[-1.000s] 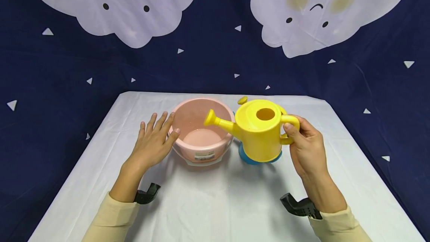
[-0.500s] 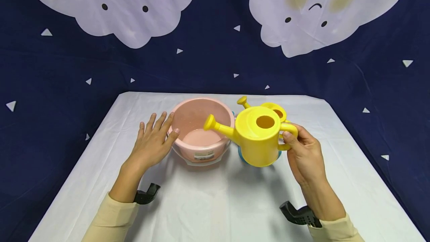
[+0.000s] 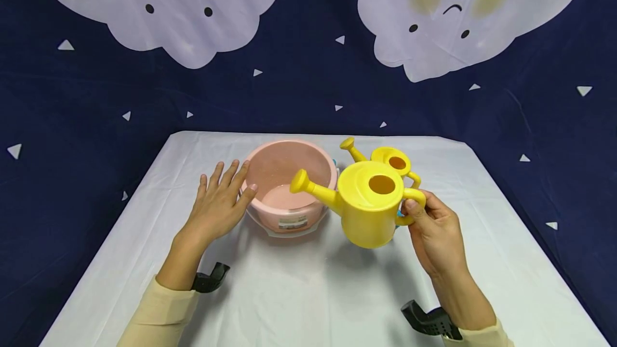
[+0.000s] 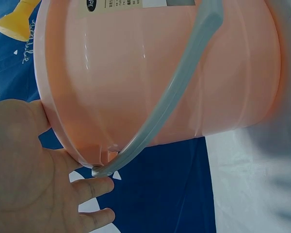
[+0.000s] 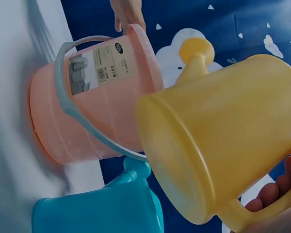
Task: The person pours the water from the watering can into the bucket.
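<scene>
My right hand (image 3: 436, 237) grips a yellow watering can (image 3: 368, 208) by its handle, above the table. Its spout points left over the rim of a pink bucket (image 3: 250, 175). With fingers spread, my left hand (image 3: 219, 208) touches the left side of that rim; in the left wrist view, the hand (image 4: 29, 170) lies beside the bucket's handle (image 4: 160, 107). Behind the held can shows the top of a smaller yellow watering can (image 3: 385, 154). A blue watering can (image 5: 102, 208) appears below the held one in the right wrist view, mostly hidden in the head view.
A white cloth covers the table (image 3: 270, 293). Behind it hangs a dark blue curtain (image 3: 299, 100) with clouds and small triangles. A printed label (image 5: 102, 68) is stuck on the bucket's side. Black wrist cameras (image 3: 431, 320) sit on both wrists.
My right hand has brought the held watering can toward me, lower in the head view. More of the smaller yellow watering can now shows behind it. The left hand stays on the bucket rim.
</scene>
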Action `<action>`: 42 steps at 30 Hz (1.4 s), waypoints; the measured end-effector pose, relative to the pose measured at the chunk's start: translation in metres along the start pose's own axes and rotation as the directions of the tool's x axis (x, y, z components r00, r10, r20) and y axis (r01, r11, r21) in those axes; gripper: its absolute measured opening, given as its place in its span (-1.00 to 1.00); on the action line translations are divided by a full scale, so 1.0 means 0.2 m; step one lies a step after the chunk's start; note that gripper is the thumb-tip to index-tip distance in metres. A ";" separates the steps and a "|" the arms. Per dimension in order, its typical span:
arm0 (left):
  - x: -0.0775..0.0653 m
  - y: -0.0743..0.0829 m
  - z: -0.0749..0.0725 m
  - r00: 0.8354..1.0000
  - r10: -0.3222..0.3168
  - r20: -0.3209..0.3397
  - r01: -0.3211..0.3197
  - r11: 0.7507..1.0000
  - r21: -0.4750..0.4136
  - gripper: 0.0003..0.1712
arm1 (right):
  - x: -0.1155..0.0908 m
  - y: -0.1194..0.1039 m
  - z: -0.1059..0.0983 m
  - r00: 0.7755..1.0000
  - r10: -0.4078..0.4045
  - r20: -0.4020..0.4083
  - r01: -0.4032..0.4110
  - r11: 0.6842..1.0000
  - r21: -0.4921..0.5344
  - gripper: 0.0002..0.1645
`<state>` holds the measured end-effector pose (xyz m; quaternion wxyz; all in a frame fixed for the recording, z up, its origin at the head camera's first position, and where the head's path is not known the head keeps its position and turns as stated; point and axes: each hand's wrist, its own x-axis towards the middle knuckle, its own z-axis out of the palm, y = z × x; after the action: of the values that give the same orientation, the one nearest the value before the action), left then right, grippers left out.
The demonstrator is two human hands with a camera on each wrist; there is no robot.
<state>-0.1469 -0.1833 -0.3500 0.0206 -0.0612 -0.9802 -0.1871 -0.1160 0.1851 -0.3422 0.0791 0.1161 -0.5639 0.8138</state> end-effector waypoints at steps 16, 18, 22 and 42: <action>0.00 0.00 0.00 1.000 0.007 -0.003 -0.007 1.000 -0.007 -0.24 | -0.06 0.05 -0.04 0.999 0.016 0.037 -0.016 1.000 0.016 -0.83; 0.00 0.00 0.00 1.000 0.007 -0.004 -0.007 1.000 -0.008 -0.24 | -0.06 0.05 -0.04 0.999 0.016 0.045 -0.016 1.000 0.009 -0.82; 0.00 0.00 0.00 1.000 0.008 -0.006 -0.008 1.000 -0.008 -0.24 | -0.08 0.05 -0.06 0.998 0.004 0.067 -0.004 1.000 0.003 -0.78; 0.00 0.01 -0.01 1.000 0.000 0.001 0.000 1.000 -0.004 -0.23 | -0.22 0.15 -0.12 0.988 0.106 0.112 -0.103 0.994 -0.035 -0.66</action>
<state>-0.1463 -0.1830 -0.3479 0.0197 -0.0613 -0.9799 -0.1889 -0.0839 0.1959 -0.3901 0.0058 0.1312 -0.5848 0.8005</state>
